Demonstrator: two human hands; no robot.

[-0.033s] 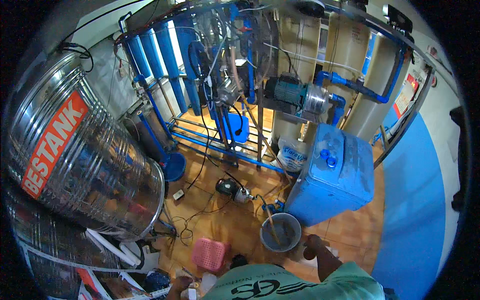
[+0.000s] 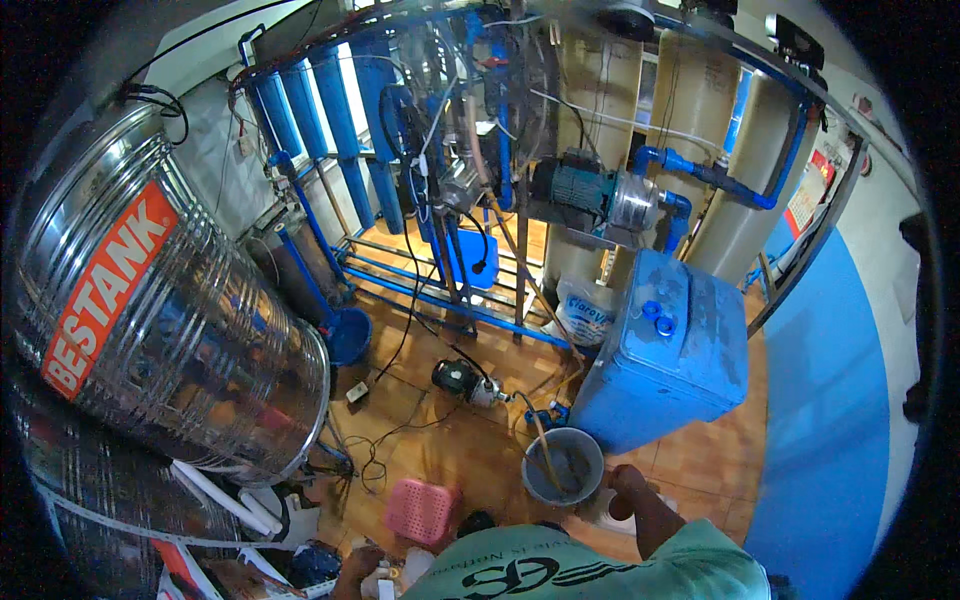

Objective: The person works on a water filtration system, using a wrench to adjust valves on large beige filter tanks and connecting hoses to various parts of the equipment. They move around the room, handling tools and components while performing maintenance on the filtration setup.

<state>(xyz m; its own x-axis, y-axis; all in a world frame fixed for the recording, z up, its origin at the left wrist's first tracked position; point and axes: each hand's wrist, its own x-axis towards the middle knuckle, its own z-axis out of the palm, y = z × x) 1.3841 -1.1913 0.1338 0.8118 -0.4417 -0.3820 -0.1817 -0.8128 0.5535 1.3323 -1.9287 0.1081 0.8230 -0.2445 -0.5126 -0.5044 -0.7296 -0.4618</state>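
Observation:
At the bottom left, my left hand [image 2: 358, 568] is closed beside a cluster of small pale pieces [image 2: 385, 578]; what it grips is too small and dim to name. My right hand [image 2: 628, 482] is at the lower right, by the rim of a grey bucket [image 2: 527, 480]. Its fingers look curled, and their inner side is hidden. A round white item [image 2: 608, 512] lies on the floor beside this hand. A pale hose [image 2: 546, 455] runs down into the bucket. In front of me is an upturned pink perforated basket [image 2: 420, 508].
Ahead is a small pump [image 2: 462, 382] with trailing cables. A large blue tank [image 2: 665, 350] stands right of it. Behind are a pipe rack [image 2: 460, 312], a mounted motor pump [image 2: 585, 192] and tall beige cylinders [image 2: 690, 90]. A big steel tank [image 2: 220, 350] fills the left, above white pipes [image 2: 225, 498].
My right hand has shifted slightly upward, and more of the round white item beside it shows. My left hand has moved a little. Everything else stays as it was.

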